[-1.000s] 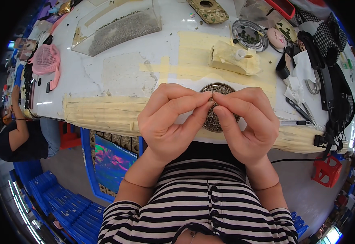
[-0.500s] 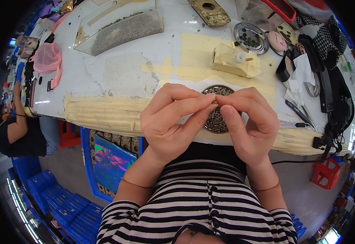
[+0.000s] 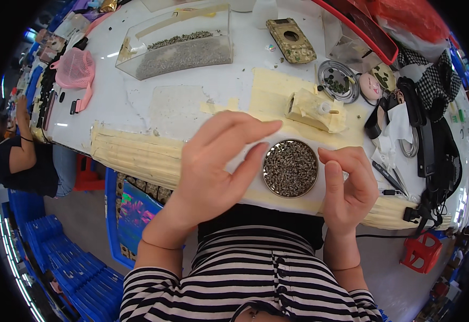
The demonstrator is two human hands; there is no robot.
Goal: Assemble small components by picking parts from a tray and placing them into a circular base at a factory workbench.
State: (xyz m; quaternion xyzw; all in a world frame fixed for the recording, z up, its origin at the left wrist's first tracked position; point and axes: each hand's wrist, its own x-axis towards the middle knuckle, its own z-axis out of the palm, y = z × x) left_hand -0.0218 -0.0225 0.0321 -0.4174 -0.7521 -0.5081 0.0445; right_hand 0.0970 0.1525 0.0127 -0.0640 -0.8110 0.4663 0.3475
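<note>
A round dish [image 3: 290,195] full of small grey metal parts [image 3: 291,169] sits on the near part of the table between my hands. My left hand [image 3: 215,166] hovers left of the dish, thumb and forefinger apart, with nothing visible between them. At the dish's right rim is my right hand [image 3: 350,185], its fingers curled in and the thumb close to the forefinger. Whatever they may hold is hidden or too small to make out. Beyond the dish stands a block wrapped in cream tape [image 3: 315,110] with a small white peg on top.
A clear bin [image 3: 186,64] of small grey parts lies at the far left, a camouflage model tank hull [image 3: 292,40] at the back. Right are a clear dish of dark green pieces [image 3: 337,80], tweezers [image 3: 398,180] and black straps [image 3: 423,129]. Another person [image 3: 30,161] sits left.
My hands have parted from a shared pinch above the dish, the left moving left and opening, the right moving right. The whole dish now shows. The view has shifted slightly.
</note>
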